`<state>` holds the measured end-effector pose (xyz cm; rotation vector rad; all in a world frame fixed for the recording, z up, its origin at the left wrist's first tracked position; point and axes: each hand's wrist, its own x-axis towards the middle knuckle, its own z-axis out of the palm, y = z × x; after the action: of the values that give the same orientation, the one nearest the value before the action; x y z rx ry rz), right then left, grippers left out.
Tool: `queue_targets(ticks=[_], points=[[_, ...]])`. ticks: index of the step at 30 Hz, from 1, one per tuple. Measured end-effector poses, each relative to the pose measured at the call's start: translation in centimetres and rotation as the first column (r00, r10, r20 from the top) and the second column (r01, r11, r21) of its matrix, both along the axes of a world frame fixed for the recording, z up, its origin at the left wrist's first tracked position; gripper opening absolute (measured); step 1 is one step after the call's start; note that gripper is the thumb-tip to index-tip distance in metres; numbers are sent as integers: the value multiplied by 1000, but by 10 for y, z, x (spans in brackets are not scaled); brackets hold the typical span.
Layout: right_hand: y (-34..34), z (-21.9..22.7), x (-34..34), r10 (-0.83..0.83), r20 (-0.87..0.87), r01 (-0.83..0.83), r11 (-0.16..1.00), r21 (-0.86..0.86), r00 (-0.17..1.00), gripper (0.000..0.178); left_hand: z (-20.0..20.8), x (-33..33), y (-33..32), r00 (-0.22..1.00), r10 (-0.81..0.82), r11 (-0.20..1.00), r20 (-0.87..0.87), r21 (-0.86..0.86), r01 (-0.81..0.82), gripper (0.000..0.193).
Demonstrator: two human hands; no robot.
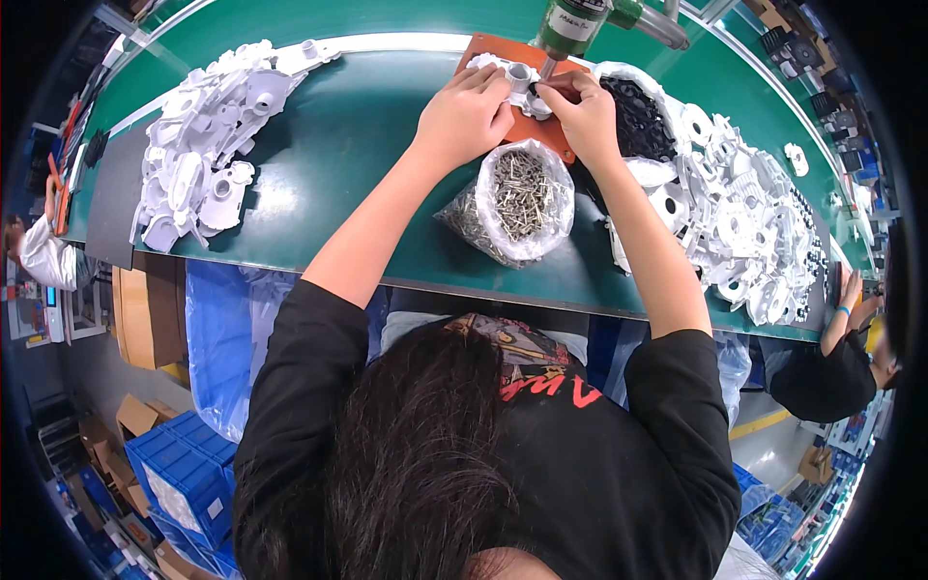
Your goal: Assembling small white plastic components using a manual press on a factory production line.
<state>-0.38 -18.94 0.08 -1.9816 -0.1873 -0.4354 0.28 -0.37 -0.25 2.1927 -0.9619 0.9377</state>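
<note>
Indoors, the left hand (466,116) grips a white part (522,96), the right hand (588,114) pinching beside a driver (570,27), contents unclear.

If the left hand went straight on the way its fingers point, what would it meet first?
The white plastic part on the orange board; the left hand's fingertips seem to touch it already, though depth is unclear.

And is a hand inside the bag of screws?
No, the left hand and right hand are at the white part on the orange board.
</note>
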Motion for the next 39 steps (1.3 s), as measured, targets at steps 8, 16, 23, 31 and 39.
queue_targets(ticks=[8, 16, 23, 31, 39], points=[[-1, 0, -1, 8, -7, -8, 1000, 22, 1000, 20, 1, 0, 1, 998, -14, 1000, -61, -2, 14, 14], [-8, 15, -5, 11, -109, 9, 983, 185, 994, 16, 0, 0, 1, 1000, -10, 1000, 22, -6, 10, 13], [-1, 5, 8, -67, -63, 69, 997, 20, 996, 17, -1, 2, -1, 1000, -13, 1000, 27, -10, 13, 13], [-4, -2, 12, -28, -24, 29, 999, 44, 999, 18, 1, 0, 0, 1000, -13, 1000, 12, -16, 14, 13], [-6, 8, 4, 69, -49, -66, 997, 47, 996, 16, -2, 2, 1, 999, -20, 1000, -40, -17, 19, 16]])
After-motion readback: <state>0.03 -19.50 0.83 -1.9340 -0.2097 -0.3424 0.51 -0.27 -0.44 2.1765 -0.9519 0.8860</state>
